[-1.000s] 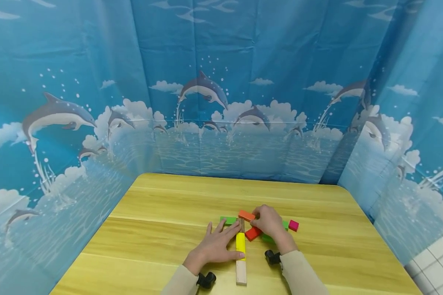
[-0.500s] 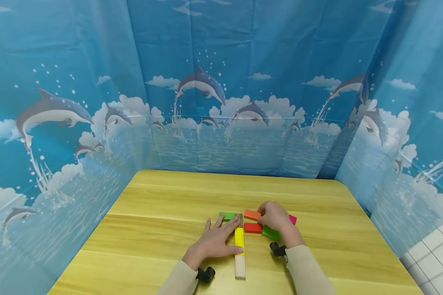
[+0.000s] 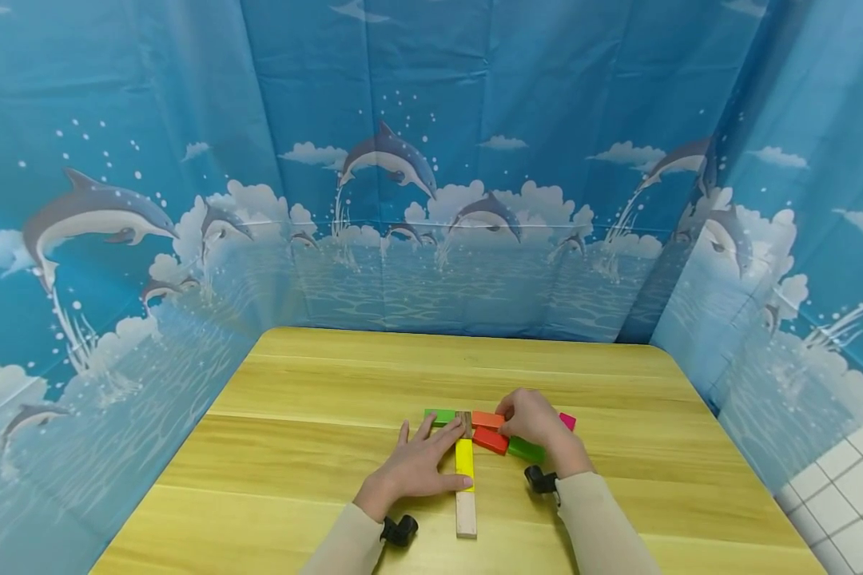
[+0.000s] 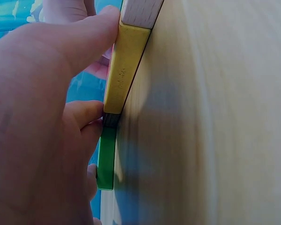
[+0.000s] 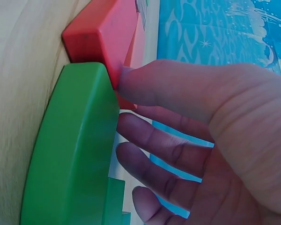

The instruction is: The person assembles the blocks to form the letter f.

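Fingers [image 3: 431,439] of the left hand [image 3: 417,467] lie straight and flat on the table [image 3: 316,447], thumb against the yellow block [image 3: 464,463] on the long wooden strip [image 3: 465,511]; right hand [image 3: 535,419], fingers curled, pinches the red block [image 3: 491,439] beside the orange block [image 3: 487,419]; all sit near the table's front edge.

hidden: pink block [image 3: 567,421] mostly behind right hand [image 3: 535,419] | green block [image 3: 526,450] partly covered by wrist
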A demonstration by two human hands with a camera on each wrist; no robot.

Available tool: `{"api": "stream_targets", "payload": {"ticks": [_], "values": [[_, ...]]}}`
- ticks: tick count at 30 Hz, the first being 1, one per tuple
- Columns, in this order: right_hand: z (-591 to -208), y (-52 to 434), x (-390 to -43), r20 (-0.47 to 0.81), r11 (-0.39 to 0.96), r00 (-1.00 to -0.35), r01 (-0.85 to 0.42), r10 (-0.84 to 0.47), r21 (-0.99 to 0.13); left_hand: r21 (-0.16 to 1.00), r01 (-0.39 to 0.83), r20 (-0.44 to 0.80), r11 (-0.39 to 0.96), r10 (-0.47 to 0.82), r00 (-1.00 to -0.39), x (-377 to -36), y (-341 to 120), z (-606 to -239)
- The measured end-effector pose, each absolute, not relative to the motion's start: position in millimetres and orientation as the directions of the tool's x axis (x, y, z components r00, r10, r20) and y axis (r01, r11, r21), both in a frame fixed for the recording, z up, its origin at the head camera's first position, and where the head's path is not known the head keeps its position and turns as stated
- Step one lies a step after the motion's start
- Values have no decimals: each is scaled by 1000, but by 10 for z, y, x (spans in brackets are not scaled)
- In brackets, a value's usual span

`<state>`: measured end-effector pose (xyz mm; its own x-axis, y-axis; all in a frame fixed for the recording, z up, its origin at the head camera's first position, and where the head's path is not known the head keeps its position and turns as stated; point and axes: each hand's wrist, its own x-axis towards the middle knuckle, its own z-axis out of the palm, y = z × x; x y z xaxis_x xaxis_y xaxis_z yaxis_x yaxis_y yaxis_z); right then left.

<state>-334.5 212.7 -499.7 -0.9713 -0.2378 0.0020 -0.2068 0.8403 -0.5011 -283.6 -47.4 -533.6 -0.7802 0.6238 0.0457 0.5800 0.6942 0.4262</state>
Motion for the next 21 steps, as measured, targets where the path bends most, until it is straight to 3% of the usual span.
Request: {"api": "stream_targets", "payload": {"ticks": [21], "values": [[-5034, 2104, -3368, 10, 828, -961, -242, -275, -505, 428, 587, 48, 687, 632, -774, -2847, -481, -5334]]}}
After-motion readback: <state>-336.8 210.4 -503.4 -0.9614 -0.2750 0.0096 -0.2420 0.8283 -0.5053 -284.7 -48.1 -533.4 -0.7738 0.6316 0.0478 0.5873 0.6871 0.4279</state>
